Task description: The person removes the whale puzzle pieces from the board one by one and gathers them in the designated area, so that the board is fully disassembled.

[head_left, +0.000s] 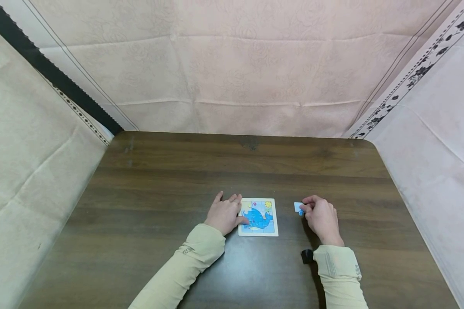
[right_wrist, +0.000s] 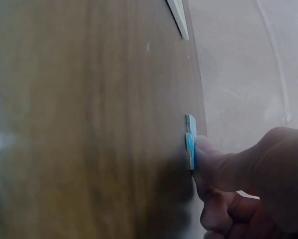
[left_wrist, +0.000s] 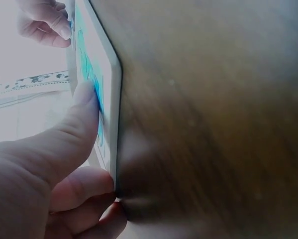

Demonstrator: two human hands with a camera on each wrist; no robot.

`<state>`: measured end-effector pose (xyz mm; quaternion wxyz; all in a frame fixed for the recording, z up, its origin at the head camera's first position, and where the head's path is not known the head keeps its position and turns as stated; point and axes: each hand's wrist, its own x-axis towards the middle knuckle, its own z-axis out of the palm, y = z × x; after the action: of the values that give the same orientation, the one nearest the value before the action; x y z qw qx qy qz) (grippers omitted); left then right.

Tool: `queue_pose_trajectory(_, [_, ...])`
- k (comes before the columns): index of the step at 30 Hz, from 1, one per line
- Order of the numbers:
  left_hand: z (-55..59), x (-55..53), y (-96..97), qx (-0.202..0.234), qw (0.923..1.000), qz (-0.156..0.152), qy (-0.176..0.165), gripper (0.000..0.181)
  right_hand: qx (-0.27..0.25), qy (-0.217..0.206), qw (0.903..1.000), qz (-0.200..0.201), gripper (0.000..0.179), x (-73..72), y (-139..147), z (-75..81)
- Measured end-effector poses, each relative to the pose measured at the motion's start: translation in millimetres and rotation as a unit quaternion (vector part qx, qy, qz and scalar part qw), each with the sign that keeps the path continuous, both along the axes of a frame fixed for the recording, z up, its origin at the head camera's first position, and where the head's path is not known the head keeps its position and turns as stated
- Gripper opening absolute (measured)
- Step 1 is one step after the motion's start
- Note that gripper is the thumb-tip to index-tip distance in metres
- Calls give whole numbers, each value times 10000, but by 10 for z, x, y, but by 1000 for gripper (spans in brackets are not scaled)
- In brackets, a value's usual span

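Observation:
A square jigsaw puzzle (head_left: 257, 217) in a pale frame lies on the table, showing a blue whale and a yellow sun. My left hand (head_left: 225, 215) steadies it from the left: the thumb reaches over the picture while the other fingers lie at the frame's edge, as the left wrist view also shows. To the right of the puzzle, my right hand (head_left: 322, 218) pinches a small light-blue puzzle piece (head_left: 297, 207) between thumb and fingers. In the right wrist view that piece (right_wrist: 190, 142) is seen edge-on, close to the tabletop; whether it touches the wood I cannot tell.
The brown wooden table (head_left: 170, 180) reaches back to a pale patterned cloth (head_left: 236, 73) hung behind it. More cloth hangs on the left and right sides. A small black object (head_left: 307, 256) sits at the right sleeve cuff.

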<state>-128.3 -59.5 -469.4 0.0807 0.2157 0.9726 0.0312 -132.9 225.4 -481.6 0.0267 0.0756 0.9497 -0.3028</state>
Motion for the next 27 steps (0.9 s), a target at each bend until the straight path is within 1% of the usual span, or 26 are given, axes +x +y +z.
queue_pose_trajectory(8, [11, 9, 5, 42, 10000, 24, -30, 66, -163, -33, 9998, -49, 15, 6, -20, 1])
queue_pose_trajectory(16, [14, 10, 2, 60, 10000, 15, -10, 65, -226, -63, 9997, -117, 16, 11, -28, 5])
queue_pose_trajectory(22, [13, 7, 5, 60, 10000, 32, -41, 65, -387, -99, 9991, -115, 18, 17, -9, 7])
queue_pose_trajectory(25, [17, 7, 7, 75, 9999, 47, -60, 65, -469, -44, 9988, -156, 19, 25, -12, 24])
queue_pose_trajectory(27, [17, 6, 7, 92, 9999, 51, -53, 65, -461, 125, 9988, -123, 19, 25, -27, 44])
